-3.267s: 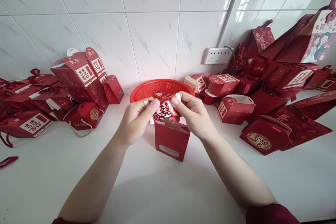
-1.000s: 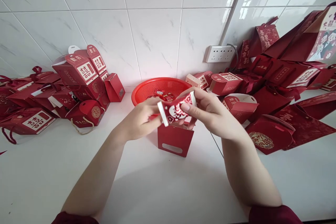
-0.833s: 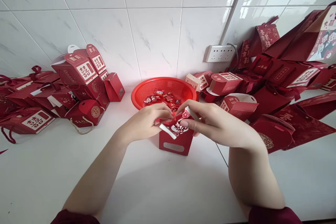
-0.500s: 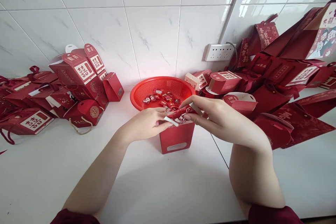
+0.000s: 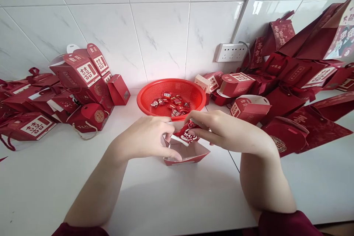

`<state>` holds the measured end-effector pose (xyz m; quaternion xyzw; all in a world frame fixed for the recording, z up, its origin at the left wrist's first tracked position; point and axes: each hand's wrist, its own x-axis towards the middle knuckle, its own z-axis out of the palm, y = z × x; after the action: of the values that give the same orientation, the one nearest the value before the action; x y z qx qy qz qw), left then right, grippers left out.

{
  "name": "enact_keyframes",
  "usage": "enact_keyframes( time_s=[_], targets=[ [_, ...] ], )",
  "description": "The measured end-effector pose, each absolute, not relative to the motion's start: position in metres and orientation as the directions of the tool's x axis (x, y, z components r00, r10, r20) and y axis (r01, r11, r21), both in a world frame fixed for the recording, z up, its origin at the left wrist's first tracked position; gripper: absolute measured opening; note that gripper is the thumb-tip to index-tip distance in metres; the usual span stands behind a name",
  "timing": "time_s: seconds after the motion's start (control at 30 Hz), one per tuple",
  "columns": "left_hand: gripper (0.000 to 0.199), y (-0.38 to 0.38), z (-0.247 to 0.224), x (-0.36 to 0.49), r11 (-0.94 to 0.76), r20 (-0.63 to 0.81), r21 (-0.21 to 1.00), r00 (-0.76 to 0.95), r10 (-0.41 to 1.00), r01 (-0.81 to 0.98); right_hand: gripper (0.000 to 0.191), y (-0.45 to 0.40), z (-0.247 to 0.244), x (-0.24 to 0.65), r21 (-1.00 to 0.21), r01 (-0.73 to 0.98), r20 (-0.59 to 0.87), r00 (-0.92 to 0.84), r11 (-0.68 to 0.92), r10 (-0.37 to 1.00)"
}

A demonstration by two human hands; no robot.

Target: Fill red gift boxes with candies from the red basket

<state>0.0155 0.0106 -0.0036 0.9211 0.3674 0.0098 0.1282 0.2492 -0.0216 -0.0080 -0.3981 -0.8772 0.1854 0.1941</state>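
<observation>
A small red paper box point(image 5: 197, 152) stands on the table in front of me, its top open and its pale inside showing. My left hand point(image 5: 151, 138) grips the left side of this box, the thumb at the front part of the opening and the other fingers bent behind. Between the fingers and thumb of my right hand point(image 5: 217, 129) is a red candy packet point(image 5: 186, 133) with white lettering and a pale crimped end. The packet is tilted over the open box. Just behind both hands, a red plastic basket point(image 5: 143, 97) holds several wrapped candies point(image 5: 177, 105).
Red gift boxes point(image 5: 85, 72) are piled on the left of the white table point(image 5: 155, 199). More red boxes and bags point(image 5: 293, 73) crowd the right side. A white power strip point(image 5: 231, 52) is on the tiled wall point(image 5: 160, 33) behind.
The box has tipped towards me and its top is now open, with my left hand on its side. My right hand has lowered slightly, still holding the candy packet.
</observation>
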Motion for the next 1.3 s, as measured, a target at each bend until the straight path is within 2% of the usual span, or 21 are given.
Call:
enact_keyframes(
  time_s=[0.23, 0.4, 0.7, 0.93, 1.03, 1.1, 1.17, 1.23, 1.3],
  targets=[
    [0.049, -0.005, -0.001, 0.015, -0.708, -0.11, 0.224, 0.74, 0.664, 0.669, 0.01, -0.037, -0.007, 0.252, -0.478, 0.668, 0.069, -0.619, 0.571, 0.782],
    [0.05, -0.007, 0.0, 0.016, -0.692, -0.124, 0.233, 0.727, 0.675, 0.683, 0.005, -0.036, -0.009, 0.251, -0.472, 0.679, 0.074, -0.604, 0.562, 0.793],
    [0.046, -0.007, 0.004, 0.02, -0.667, -0.113, 0.28, 0.714, 0.691, 0.69, 0.007, -0.035, -0.011, 0.25, -0.498, 0.678, 0.046, -0.601, 0.54, 0.798],
    [0.012, 0.003, 0.004, -0.004, -0.547, -0.168, 0.307, 0.61, 0.775, 0.779, 0.015, -0.018, -0.004, 0.261, -0.59, 0.562, 0.193, -0.599, 0.579, 0.777],
    [0.013, 0.01, 0.006, -0.019, -0.503, -0.168, 0.296, 0.563, 0.809, 0.812, 0.022, 0.007, -0.005, 0.273, -0.663, 0.512, 0.257, -0.53, 0.547, 0.808],
    [0.018, 0.013, 0.008, -0.025, -0.481, -0.182, 0.285, 0.539, 0.822, 0.829, 0.025, 0.033, -0.009, 0.275, -0.671, 0.561, 0.26, -0.435, 0.485, 0.862],
    [0.022, 0.013, 0.01, -0.025, -0.472, -0.193, 0.287, 0.533, 0.824, 0.834, 0.025, 0.064, -0.015, 0.27, -0.619, 0.657, 0.201, -0.397, 0.43, 0.896],
    [0.025, 0.013, 0.01, -0.02, -0.491, -0.202, 0.321, 0.565, 0.8, 0.81, 0.026, 0.098, -0.023, 0.257, -0.494, 0.776, 0.031, -0.435, 0.392, 0.9],
    [0.023, 0.012, 0.008, -0.01, -0.529, -0.213, 0.397, 0.636, 0.742, 0.75, 0.019, 0.131, -0.031, 0.24, -0.46, 0.791, -0.105, -0.5, 0.404, 0.86]
  ],
)
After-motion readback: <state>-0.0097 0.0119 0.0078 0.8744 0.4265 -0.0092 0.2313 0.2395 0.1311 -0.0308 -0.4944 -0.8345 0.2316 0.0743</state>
